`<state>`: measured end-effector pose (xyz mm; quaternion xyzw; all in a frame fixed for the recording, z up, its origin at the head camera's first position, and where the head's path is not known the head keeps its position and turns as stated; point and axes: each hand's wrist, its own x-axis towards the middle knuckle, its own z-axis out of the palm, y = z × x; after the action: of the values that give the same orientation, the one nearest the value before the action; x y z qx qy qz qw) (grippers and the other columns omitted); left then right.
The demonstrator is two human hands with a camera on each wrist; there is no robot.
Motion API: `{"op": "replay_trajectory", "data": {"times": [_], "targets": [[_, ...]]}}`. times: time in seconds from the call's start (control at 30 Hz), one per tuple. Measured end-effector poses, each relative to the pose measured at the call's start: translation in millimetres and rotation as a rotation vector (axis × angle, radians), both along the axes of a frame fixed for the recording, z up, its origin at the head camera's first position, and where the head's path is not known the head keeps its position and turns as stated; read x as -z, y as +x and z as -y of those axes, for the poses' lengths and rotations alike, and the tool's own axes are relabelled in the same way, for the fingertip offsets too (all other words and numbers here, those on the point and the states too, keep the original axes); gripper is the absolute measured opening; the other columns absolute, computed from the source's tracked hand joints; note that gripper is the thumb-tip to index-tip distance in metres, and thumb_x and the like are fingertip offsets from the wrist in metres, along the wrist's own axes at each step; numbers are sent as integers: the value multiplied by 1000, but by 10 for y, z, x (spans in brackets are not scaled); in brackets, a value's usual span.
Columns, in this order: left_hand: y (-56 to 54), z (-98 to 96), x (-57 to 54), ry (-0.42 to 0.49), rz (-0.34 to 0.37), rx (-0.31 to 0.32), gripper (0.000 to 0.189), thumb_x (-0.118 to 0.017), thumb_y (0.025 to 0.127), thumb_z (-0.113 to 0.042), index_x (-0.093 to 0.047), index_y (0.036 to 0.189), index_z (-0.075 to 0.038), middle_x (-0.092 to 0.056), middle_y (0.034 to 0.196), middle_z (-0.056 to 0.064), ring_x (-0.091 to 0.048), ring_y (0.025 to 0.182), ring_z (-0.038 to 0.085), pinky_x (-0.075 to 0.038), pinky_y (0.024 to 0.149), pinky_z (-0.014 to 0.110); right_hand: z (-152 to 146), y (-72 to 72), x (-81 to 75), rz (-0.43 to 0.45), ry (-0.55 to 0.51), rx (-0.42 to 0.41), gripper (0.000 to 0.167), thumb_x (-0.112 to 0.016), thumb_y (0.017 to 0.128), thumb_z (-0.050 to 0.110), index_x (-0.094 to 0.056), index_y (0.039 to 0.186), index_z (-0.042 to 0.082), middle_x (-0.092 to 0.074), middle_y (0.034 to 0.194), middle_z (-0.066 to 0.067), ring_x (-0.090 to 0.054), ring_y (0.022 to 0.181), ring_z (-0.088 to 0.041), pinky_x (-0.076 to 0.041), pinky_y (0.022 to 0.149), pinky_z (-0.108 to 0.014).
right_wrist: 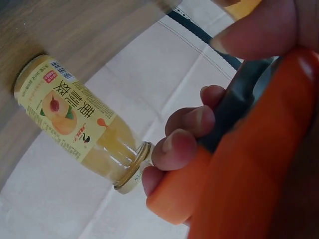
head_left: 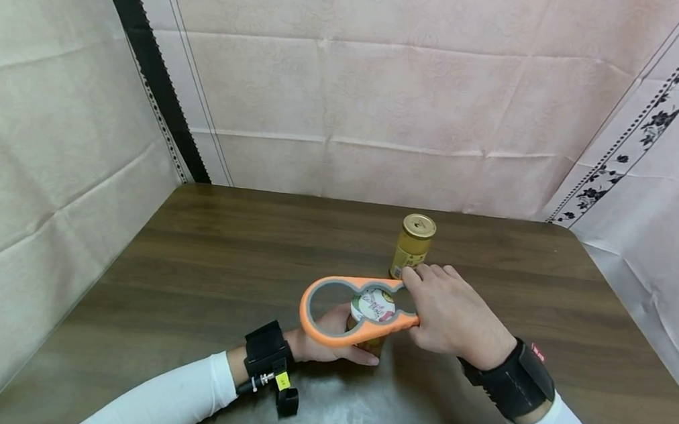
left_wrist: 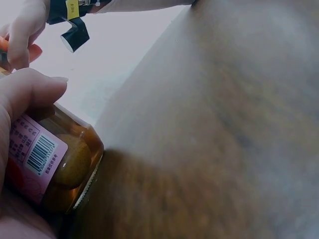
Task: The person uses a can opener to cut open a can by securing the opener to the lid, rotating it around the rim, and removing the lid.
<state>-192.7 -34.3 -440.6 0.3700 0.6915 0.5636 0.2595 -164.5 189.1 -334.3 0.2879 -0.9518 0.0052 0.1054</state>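
Note:
My left hand [head_left: 310, 351] grips a glass jar [left_wrist: 74, 162] with a pink barcode label and round brownish fruit in liquid. Its white printed lid [head_left: 374, 304] shows through the opening of an orange jar opener [head_left: 306, 309] with a grey scalloped inner edge. My right hand [head_left: 452, 313] holds the opener by its handle end, fingers curled round it in the right wrist view. The opener overlaps the lid and part of my left hand in the head view.
A second, taller jar [head_left: 412, 246] with a gold lid and yellow peach label stands upright just beyond my right hand. The brown wood-grain table [head_left: 239, 250] meets pale cloth [head_left: 385, 108] hanging at its back and sides.

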Motion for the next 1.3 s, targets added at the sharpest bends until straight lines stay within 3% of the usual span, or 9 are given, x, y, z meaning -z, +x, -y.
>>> {"op": "replay_trajectory", "data": {"times": [0.37,0.57,0.8,0.87,1.1,1.3], "targets": [[-4,5,21,-17,-22,-32,97,-78,88,-7,-19,163,-24,-24,169,-3,-32,148,7,-34,116,24,33,-1,25,-8,5,11,46,-78,64,21,-55,102,9,-60,92,-5,-60,88,-27,-50,89,-46],[-12,24,27,-22,-38,-14,96,-77,87,-6,-18,163,-16,-27,168,-1,-32,150,11,-35,116,23,57,-1,12,34,28,32,47,-77,65,23,-55,105,9,-61,94,-6,-59,90,-27,-49,90,-46],[-9,14,27,-21,-40,-26,102,-79,84,-6,-18,160,-37,-23,166,-18,-27,150,6,-30,119,25,88,20,-27,84,34,61,46,-77,69,27,-54,105,9,-60,93,-6,-60,90,-27,-50,92,-47],[-8,7,21,-17,-54,-24,103,-80,83,-6,-18,160,-38,-22,166,-21,-26,151,5,-30,119,25,91,34,-36,84,37,68,45,-77,69,27,-54,104,10,-60,92,-5,-60,90,-27,-50,91,-46],[-14,-9,2,4,-56,3,104,-79,83,-4,-15,163,-22,-23,169,-6,-28,151,9,-32,118,25,96,65,-78,91,53,92,46,-77,70,30,-54,104,9,-60,91,-5,-60,88,-26,-50,88,-45],[-9,11,2,-22,-43,-3,101,-79,85,-5,-17,163,-16,-29,167,1,-33,148,11,-35,116,23,109,51,-98,146,60,105,49,-79,70,31,-55,107,9,-63,95,-7,-61,90,-26,-50,90,-46]]}}
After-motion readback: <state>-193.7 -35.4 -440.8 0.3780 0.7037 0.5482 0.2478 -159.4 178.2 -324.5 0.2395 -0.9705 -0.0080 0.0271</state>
